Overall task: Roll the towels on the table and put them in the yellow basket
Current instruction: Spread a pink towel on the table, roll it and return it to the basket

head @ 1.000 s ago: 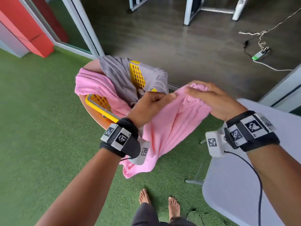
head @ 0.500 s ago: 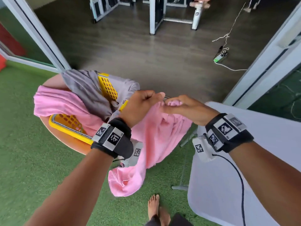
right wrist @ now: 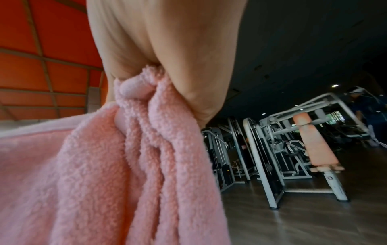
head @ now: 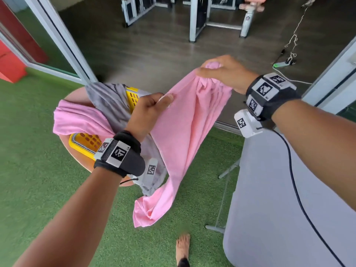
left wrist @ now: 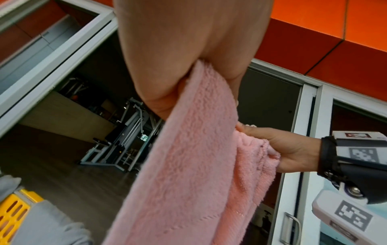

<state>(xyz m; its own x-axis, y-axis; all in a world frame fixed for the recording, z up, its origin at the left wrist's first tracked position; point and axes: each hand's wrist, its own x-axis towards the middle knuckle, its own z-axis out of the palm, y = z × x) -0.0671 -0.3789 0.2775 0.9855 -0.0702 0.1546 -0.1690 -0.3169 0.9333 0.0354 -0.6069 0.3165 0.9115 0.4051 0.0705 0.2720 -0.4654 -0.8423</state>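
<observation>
I hold a pink towel (head: 181, 135) in the air between both hands; its lower end hangs crumpled above the green turf. My left hand (head: 154, 106) pinches its top edge (left wrist: 188, 92). My right hand (head: 221, 70), higher and to the right, grips a bunched corner (right wrist: 138, 92). The yellow basket (head: 84, 145) stands on a round orange stool to the left. A grey towel (head: 107, 101) and a second pink towel (head: 77, 120) are draped over it, unrolled. The white table (head: 269, 199) is at the lower right.
Green turf (head: 38, 180) covers the ground around the stool, and my bare foot (head: 183, 247) stands below the towel. White sliding-door frames (head: 63, 41) open onto a dark wood floor with gym machines (right wrist: 293, 149). A cable and a power strip (head: 283, 64) lie on that floor.
My hands, close together half a second ago, have drawn apart: the right hand rose up and to the right with its corner, spreading the pink towel's top edge. The view has swung right.
</observation>
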